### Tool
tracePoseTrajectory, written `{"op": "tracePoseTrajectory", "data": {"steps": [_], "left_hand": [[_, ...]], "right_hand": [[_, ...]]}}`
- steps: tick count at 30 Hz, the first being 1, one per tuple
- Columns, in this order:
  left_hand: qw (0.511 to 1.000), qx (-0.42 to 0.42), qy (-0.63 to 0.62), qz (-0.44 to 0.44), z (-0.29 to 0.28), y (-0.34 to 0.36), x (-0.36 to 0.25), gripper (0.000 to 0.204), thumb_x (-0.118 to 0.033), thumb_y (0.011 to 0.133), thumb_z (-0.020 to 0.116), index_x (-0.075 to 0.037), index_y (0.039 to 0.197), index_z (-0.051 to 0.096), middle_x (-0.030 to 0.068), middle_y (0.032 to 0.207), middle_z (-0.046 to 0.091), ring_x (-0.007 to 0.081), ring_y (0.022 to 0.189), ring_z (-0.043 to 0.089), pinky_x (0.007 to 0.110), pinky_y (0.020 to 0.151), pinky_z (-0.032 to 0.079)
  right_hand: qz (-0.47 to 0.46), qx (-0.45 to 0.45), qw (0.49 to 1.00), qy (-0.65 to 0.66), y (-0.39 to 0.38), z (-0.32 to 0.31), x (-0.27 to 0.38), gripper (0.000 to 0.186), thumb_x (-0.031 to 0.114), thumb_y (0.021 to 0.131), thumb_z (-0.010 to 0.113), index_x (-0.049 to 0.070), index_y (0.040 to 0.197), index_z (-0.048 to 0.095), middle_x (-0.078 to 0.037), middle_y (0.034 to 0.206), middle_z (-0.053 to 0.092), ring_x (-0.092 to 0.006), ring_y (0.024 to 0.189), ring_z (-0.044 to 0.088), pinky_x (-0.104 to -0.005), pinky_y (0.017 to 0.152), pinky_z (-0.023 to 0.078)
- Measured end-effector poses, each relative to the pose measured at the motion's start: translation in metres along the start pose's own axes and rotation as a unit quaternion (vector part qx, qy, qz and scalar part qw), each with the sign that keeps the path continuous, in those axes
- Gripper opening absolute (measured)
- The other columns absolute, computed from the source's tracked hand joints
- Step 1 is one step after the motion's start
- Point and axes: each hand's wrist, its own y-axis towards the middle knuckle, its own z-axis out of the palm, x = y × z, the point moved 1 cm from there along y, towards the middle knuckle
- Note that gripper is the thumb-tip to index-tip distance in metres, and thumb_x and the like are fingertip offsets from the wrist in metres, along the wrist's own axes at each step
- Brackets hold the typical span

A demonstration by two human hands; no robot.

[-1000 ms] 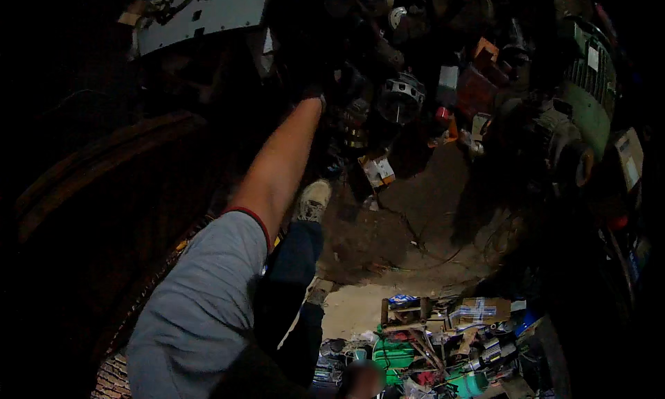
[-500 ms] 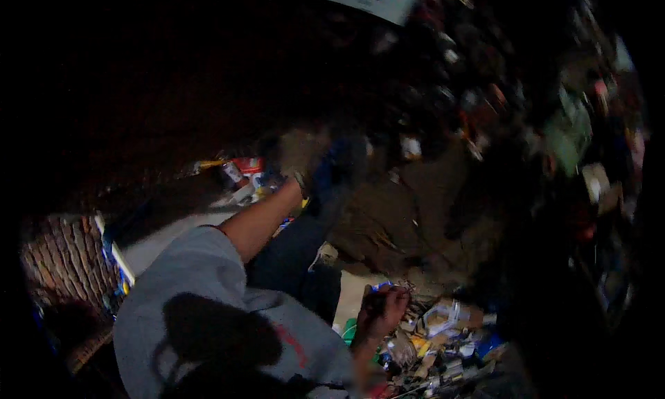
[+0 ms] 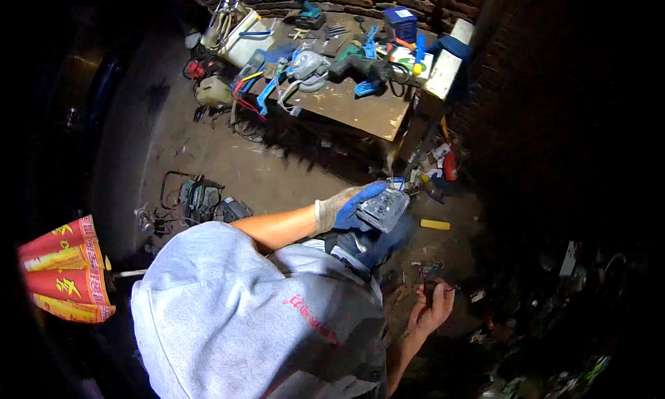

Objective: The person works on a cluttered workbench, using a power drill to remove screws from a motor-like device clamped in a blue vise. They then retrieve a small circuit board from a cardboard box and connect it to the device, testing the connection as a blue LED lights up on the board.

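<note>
A gloved left hand grips a dark gray, blocky piece by one side, holding it out in front of a gray hooded sweatshirt and short of a cluttered desk that carries tools and a blue box. The bare right hand, well apart from the piece, has its fingers curled beside a thin, dark reddish strand, which shows too faintly to tell whether it is pinched. To the right of the gray piece, a yellow bar lies on the dim floor.
</note>
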Motion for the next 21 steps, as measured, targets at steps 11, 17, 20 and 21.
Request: {"op": "tracePoseTrajectory", "data": {"steps": [11, 17, 20, 21], "left_hand": [[0.803, -0.12, 0.507, 0.29, -0.137, -0.152, -0.106, 0.035, -0.014, 0.097, 0.049, -0.003, 0.13, 0.054, 0.0109, 0.128, 0.059, 0.0201, 0.113, 0.06, 0.036, 0.098, 0.047], [0.986, -0.115, -0.062, 0.103, -0.205, -0.172, -0.177, 0.051, -0.044, 0.1, 0.044, -0.004, 0.131, 0.053, 0.0068, 0.11, 0.066, 0.0157, 0.096, 0.063, 0.032, 0.087, 0.05], [0.982, -0.141, -0.003, 0.123, -0.217, -0.185, -0.214, 0.056, -0.05, 0.096, 0.05, -0.005, 0.129, 0.054, 0.0067, 0.108, 0.067, 0.0146, 0.094, 0.064, 0.031, 0.08, 0.051], [0.988, -0.091, 0.032, 0.123, -0.217, -0.191, -0.225, 0.058, -0.051, 0.096, 0.05, -0.004, 0.129, 0.053, 0.0064, 0.108, 0.067, 0.014, 0.092, 0.064, 0.029, 0.078, 0.051]], "right_hand": [[0.104, 0.124, 0.986, 0.043, 0.006, 0.205, -0.057, 0.004, 0.006, 0.092, 0.061, 0.005, 0.092, 0.057, 0.0, 0.072, 0.054, -0.0084, 0.052, 0.048, -0.0231, 0.047, 0.041], [0.119, 0.064, 0.99, 0.041, -0.007, 0.322, -0.099, 0.008, 0.012, 0.095, 0.061, 0.004, 0.094, 0.058, -0.002, 0.084, 0.059, -0.0099, 0.062, 0.055, -0.0255, 0.052, 0.05], [0.14, 0.095, 0.983, 0.066, -0.014, 0.361, -0.119, 0.011, 0.013, 0.096, 0.06, 0.003, 0.094, 0.059, -0.004, 0.084, 0.06, -0.0108, 0.063, 0.055, -0.027, 0.055, 0.051], [0.132, 0.125, 0.981, 0.066, -0.016, 0.368, -0.123, 0.012, 0.014, 0.096, 0.06, 0.003, 0.094, 0.059, -0.005, 0.086, 0.061, -0.0112, 0.064, 0.057, -0.0272, 0.056, 0.052]]}}
